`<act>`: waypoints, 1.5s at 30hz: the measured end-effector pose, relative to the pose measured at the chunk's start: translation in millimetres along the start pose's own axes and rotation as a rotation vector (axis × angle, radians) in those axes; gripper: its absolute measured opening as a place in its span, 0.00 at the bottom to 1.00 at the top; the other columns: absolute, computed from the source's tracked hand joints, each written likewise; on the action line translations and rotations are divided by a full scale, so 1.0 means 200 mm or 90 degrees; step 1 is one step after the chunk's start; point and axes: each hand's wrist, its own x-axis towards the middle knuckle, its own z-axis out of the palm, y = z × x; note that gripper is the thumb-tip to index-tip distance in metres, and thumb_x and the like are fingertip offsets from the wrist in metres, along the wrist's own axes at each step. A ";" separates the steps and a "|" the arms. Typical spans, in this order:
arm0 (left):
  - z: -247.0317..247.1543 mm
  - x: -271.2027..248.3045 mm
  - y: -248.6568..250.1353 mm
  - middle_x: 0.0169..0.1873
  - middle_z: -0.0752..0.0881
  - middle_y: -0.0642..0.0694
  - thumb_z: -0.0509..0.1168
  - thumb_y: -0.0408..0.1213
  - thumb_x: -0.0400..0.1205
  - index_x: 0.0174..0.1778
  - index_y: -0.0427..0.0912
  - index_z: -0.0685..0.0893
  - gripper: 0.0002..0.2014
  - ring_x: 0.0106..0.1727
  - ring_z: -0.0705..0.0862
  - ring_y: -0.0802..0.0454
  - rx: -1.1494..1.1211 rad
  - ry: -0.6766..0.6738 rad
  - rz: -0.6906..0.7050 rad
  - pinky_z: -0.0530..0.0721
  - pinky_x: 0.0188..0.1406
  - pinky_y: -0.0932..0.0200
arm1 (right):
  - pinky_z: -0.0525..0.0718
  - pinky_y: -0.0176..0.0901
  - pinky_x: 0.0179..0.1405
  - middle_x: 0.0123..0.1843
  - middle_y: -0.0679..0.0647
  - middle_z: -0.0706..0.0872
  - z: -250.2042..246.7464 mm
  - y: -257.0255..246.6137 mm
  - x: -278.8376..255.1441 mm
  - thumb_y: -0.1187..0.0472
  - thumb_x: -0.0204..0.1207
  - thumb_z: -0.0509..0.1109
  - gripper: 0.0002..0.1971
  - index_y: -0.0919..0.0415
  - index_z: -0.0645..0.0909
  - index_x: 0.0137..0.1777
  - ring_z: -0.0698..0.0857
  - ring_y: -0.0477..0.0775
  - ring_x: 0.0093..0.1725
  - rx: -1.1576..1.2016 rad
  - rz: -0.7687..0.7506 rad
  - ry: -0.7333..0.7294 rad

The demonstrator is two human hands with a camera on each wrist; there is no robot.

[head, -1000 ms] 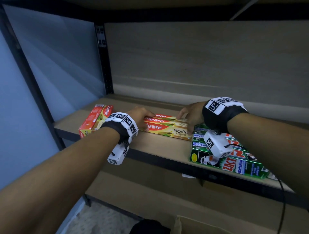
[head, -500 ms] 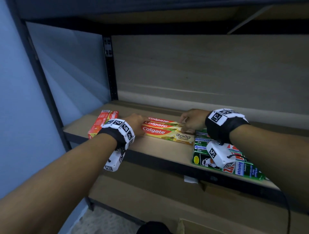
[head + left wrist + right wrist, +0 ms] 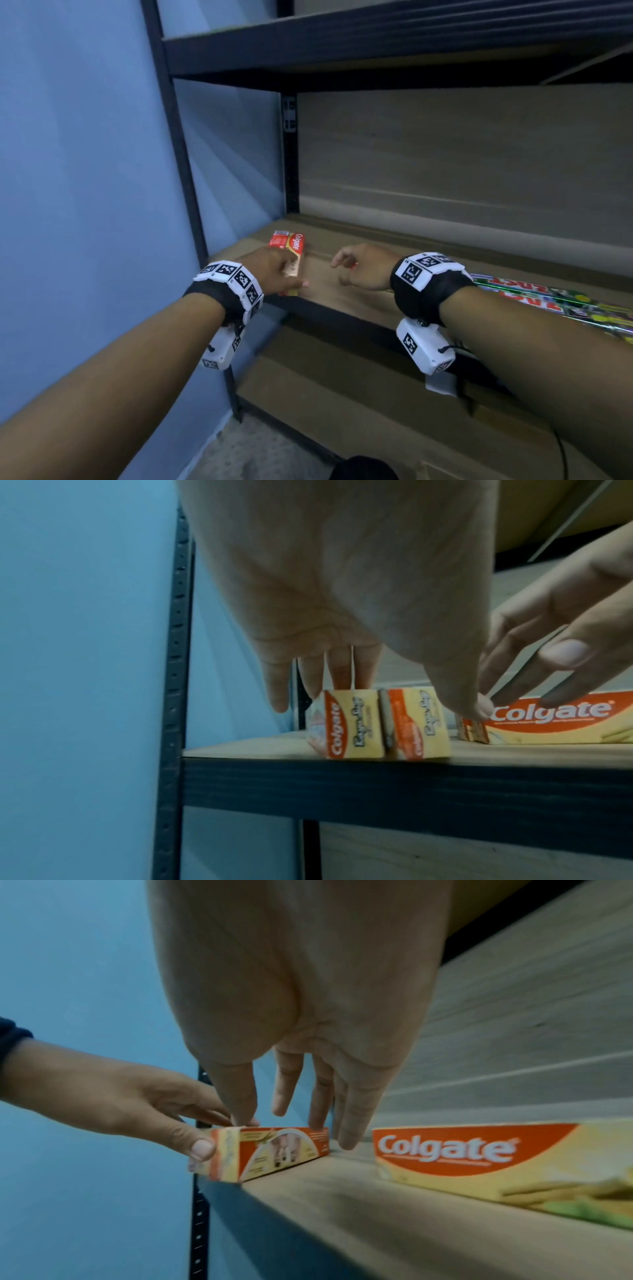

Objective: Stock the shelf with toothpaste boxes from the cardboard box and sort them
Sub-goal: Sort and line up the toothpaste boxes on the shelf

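Observation:
Two red-and-yellow Colgate boxes (image 3: 346,729) stand side by side at the shelf's left end, short ends flush with the front edge. My left hand (image 3: 274,270) lies over them with straight fingers, its thumb (image 3: 202,1148) against the near end. My right hand (image 3: 363,267) reaches in from the right, and its straight fingertips (image 3: 318,1118) touch the top of the right-hand box of the pair (image 3: 274,1150). Another Colgate box (image 3: 479,1156) lies lengthways further right; in the head view my right wrist hides it. Neither hand grips a box.
Green Zact boxes (image 3: 548,298) lie along the shelf board (image 3: 342,294) at the right. A black upright post (image 3: 171,171) and a blue wall close the left side. An upper shelf (image 3: 376,44) hangs overhead and a lower board (image 3: 342,394) sits beneath.
Both hands left the lengthways Colgate boxes in the middle and moved left to the pair at the shelf's end. My head has also moved, so the view has shifted.

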 end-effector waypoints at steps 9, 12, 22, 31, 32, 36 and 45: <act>-0.01 -0.17 -0.22 0.70 0.81 0.45 0.80 0.46 0.72 0.80 0.49 0.71 0.41 0.69 0.80 0.47 -0.049 0.003 0.029 0.75 0.68 0.60 | 0.76 0.38 0.58 0.72 0.51 0.81 0.28 -0.29 0.10 0.52 0.75 0.76 0.30 0.47 0.73 0.77 0.82 0.54 0.67 0.029 -0.118 0.040; 0.00 -0.17 -0.24 0.70 0.82 0.45 0.80 0.36 0.72 0.80 0.48 0.72 0.39 0.68 0.81 0.48 -0.047 0.014 0.044 0.72 0.65 0.65 | 0.79 0.46 0.66 0.72 0.53 0.81 0.34 -0.32 0.14 0.53 0.77 0.74 0.29 0.48 0.73 0.78 0.81 0.56 0.67 -0.002 -0.123 0.021; 0.05 -0.11 -0.26 0.62 0.88 0.50 0.73 0.36 0.78 0.70 0.55 0.82 0.24 0.62 0.86 0.50 0.003 0.094 0.099 0.83 0.64 0.51 | 0.82 0.43 0.42 0.50 0.48 0.87 0.37 -0.29 0.16 0.53 0.69 0.80 0.10 0.46 0.82 0.47 0.86 0.53 0.48 -0.007 -0.083 0.148; 0.03 -0.11 -0.17 0.59 0.90 0.54 0.74 0.44 0.79 0.67 0.58 0.85 0.19 0.59 0.86 0.52 0.062 0.135 0.150 0.75 0.53 0.65 | 0.87 0.45 0.49 0.48 0.45 0.88 0.24 -0.23 0.10 0.53 0.71 0.79 0.04 0.48 0.86 0.41 0.87 0.51 0.48 -0.013 -0.061 0.108; 0.03 -0.11 -0.16 0.59 0.90 0.53 0.73 0.45 0.79 0.67 0.58 0.85 0.19 0.60 0.86 0.52 0.047 0.128 0.154 0.78 0.56 0.63 | 0.86 0.43 0.48 0.48 0.45 0.89 0.22 -0.23 0.09 0.53 0.71 0.80 0.04 0.48 0.87 0.41 0.87 0.50 0.49 -0.014 -0.052 0.096; 0.03 -0.11 -0.09 0.62 0.88 0.52 0.73 0.46 0.78 0.68 0.57 0.86 0.20 0.63 0.85 0.51 0.038 0.103 0.165 0.80 0.64 0.57 | 0.81 0.39 0.46 0.49 0.42 0.89 0.15 -0.18 0.04 0.56 0.68 0.82 0.05 0.49 0.89 0.41 0.86 0.47 0.52 -0.003 -0.030 0.063; 0.03 -0.13 0.06 0.60 0.90 0.49 0.77 0.41 0.76 0.65 0.51 0.88 0.19 0.62 0.87 0.50 0.011 0.111 0.277 0.83 0.64 0.53 | 0.82 0.36 0.37 0.44 0.43 0.87 -0.01 -0.10 -0.09 0.63 0.68 0.83 0.11 0.54 0.89 0.50 0.85 0.43 0.41 -0.009 0.026 -0.045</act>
